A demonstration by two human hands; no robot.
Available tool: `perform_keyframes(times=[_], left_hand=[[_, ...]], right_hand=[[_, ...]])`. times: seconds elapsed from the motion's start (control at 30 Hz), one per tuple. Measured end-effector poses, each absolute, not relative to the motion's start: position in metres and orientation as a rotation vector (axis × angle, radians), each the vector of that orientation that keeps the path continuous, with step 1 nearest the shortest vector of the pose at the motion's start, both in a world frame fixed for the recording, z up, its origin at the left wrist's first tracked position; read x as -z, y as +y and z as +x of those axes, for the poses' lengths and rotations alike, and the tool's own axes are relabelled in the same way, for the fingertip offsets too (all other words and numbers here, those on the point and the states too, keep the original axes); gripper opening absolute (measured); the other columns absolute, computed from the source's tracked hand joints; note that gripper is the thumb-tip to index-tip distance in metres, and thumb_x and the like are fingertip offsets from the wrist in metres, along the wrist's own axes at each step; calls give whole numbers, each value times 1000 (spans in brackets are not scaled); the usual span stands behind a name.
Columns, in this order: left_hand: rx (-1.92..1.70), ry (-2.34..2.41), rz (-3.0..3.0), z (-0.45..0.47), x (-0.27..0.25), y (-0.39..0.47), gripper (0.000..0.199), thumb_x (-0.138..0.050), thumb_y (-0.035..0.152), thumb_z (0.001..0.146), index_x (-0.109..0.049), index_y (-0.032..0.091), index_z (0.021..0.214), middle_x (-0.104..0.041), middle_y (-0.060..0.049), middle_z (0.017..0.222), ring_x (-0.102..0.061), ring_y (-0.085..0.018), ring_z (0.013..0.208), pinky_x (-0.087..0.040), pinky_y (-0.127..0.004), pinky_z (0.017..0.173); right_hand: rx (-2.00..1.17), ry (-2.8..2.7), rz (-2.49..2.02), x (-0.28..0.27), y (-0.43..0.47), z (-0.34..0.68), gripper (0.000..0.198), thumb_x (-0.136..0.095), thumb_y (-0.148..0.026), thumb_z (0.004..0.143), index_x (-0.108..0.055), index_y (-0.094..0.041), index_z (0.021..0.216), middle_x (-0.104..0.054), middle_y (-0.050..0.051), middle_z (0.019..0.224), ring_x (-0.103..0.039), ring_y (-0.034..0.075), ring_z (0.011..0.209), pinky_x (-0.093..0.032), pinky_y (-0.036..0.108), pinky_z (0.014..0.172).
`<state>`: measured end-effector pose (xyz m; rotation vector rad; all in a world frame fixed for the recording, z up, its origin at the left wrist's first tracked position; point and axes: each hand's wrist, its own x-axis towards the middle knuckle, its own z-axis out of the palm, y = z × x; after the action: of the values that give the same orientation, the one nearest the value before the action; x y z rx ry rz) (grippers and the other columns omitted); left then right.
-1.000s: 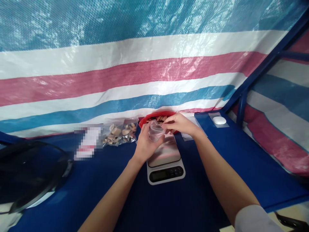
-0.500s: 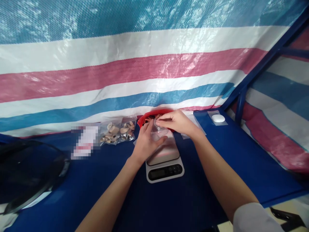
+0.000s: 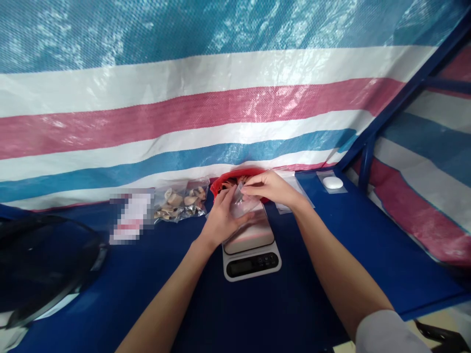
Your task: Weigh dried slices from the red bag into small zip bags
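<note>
Head view, bench work over a scale: left hand (image 3: 222,218) has the clear plastic bag (image 3: 239,208) between its thumb and fingers, the grip fairly wide, thumb lying across the near side of the film. Right hand (image 3: 272,188) comes in from the other side with thumb and fingertips drawn to a narrow pinch at the bag's upper part; cannot tell whether they grip film or something at its mouth. Bag position: above the far part of the metal plate of the white kitchen scale (image 3: 252,266); contact with the plate not determinable. Scale display dark, no reading legible. Just behind the hands, an open red bag (image 3: 238,173) with brown dried pieces (image 3: 228,185), partly hidden by the fingers. To the left, two filled clear bags (image 3: 180,200) of pale brown chunks, side by side on the blue table (image 3: 309,294). To the right, clear film (image 3: 294,193) near the right wrist; farther right, a white rounded object (image 3: 332,183) on a small clear bag
</note>
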<state>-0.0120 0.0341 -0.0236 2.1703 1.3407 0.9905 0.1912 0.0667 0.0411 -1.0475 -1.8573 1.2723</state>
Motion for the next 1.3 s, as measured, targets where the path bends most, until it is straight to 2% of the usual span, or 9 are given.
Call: perform_keyframes(times=[0.23, 0.47, 0.63, 0.73, 0.9, 1.07, 1.17, 1.3], left_hand=[[-1026, 1382, 2133, -5, 9, 27, 97, -83, 53, 73, -37, 25, 153, -51, -15, 150, -45, -36, 143, -42, -55, 114], [-1160, 1382, 2181, -5, 5, 27, 66, -76, 39, 81, -50, 22, 140, -62, -13, 135, -60, -30, 127, -50, -48, 108], [-1185, 1414, 2209, -7, 8, 29, 63, -75, 42, 82, -53, 20, 136, -65, -13, 131, -62, -29, 124, -52, -46, 106], [-1178, 1399, 2227, -7, 9, 29, 66, -76, 44, 82, -52, 19, 138, -64, -15, 133, -63, -29, 124, -53, -46, 105], [-1144, 1361, 2264, -7, 9, 28, 70, -76, 48, 81, -51, 18, 139, -64, -16, 133, -63, -31, 123, -53, -49, 104], [-1207, 1354, 2258, -7, 9, 28, 62, -76, 43, 82, -54, 18, 135, -67, -14, 128, -65, -29, 119, -55, -46, 102], [-1269, 1380, 2232, -7, 9, 29, 55, -75, 40, 83, -57, 18, 130, -68, -14, 126, -66, -29, 118, -57, -44, 99], [-1305, 1375, 2208, -13, 5, 33, 51, -75, 39, 83, -59, 17, 126, -70, -13, 120, -68, -28, 112, -57, -44, 98]], right_hand=[[-1353, -1845, -927, -38, 67, 184, 25, -73, -42, 84, -80, -17, 87, -74, 4, 79, -64, 15, 68, -52, 27, 64], [-1211, -1884, -957, -37, 65, 178, 26, -72, -42, 85, -80, -18, 92, -76, 5, 88, -68, 19, 80, -53, 29, 72], [-866, -2011, -1131, -42, 66, 184, 23, -66, -35, 89, -79, -18, 80, -75, 3, 79, -66, 18, 76, -48, 28, 72], [-748, -2086, -1192, -39, 67, 181, 23, -66, -35, 90, -80, -20, 80, -75, 3, 80, -66, 17, 76, -45, 28, 72], [-744, -2148, -1225, -31, 69, 178, 20, -72, -34, 86, -78, -19, 74, -73, 2, 74, -63, 15, 73, -40, 27, 66], [-754, -2132, -1226, -31, 71, 179, 35, -66, -39, 91, -74, -17, 66, -67, 2, 63, -60, 13, 64, -37, 27, 61], [-759, -2135, -1212, -33, 72, 183, 33, -65, -42, 92, -77, -18, 73, -71, 2, 69, -61, 14, 65, -39, 27, 62], [-746, -2116, -1230, -31, 76, 198, 23, -64, -37, 92, -81, -21, 89, -79, 2, 87, -68, 17, 79, -46, 26, 71]])
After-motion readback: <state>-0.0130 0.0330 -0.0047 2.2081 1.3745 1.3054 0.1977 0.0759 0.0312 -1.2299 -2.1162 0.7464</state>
